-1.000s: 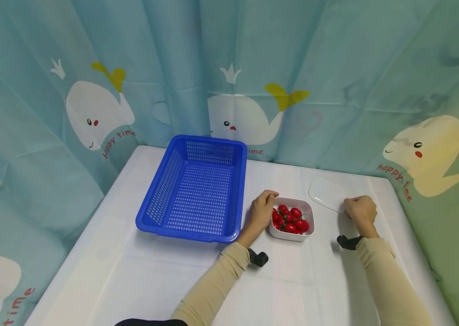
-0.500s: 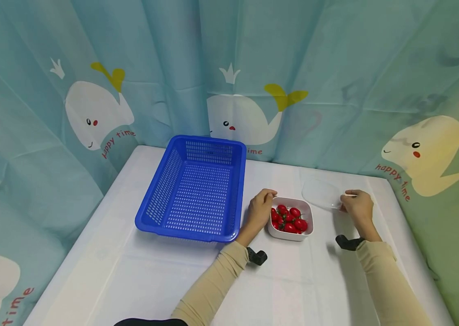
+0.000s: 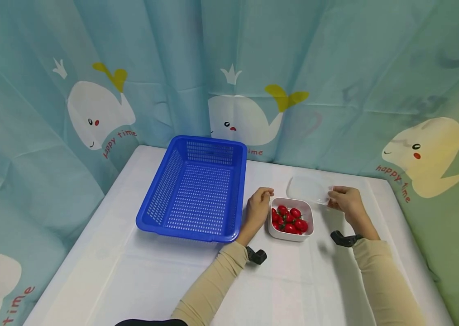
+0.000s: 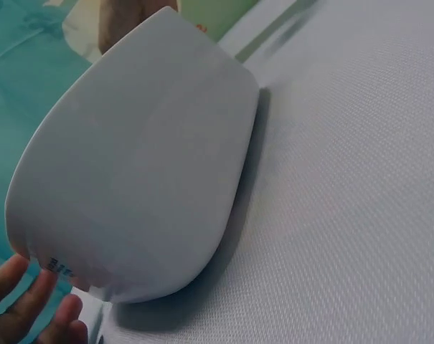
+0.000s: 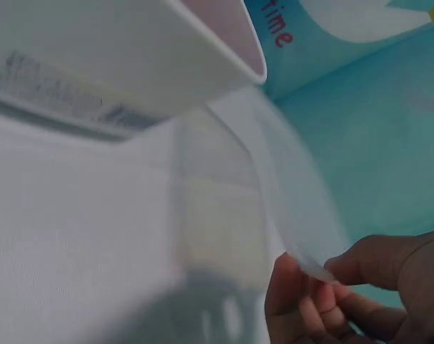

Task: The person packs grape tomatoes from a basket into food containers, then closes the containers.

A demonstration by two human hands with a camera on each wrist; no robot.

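Observation:
A white box (image 3: 290, 236) full of small red tomatoes (image 3: 289, 227) stands on the table, right of the basket. At its left side is my left hand (image 3: 257, 208). In the left wrist view the fingertips of that hand (image 4: 26, 308) reach the lower corner of the box wall (image 4: 138, 158), loosely bent and not wrapped round it. My right hand (image 3: 347, 201) pinches the right edge of a clear lid (image 3: 308, 189), held behind and to the right of the box. The right wrist view shows thumb and fingers on the tilted, blurred lid (image 5: 295, 190).
A large blue plastic basket (image 3: 194, 236) with slotted walls sits left of the box, nothing visible in it. The white table (image 3: 164, 280) meets a whale-print curtain (image 3: 250, 54) at the back and sides.
My right hand has lifted the clear lid off the table and moved left with it, toward the back of the box. The left hand has barely shifted at the box's side.

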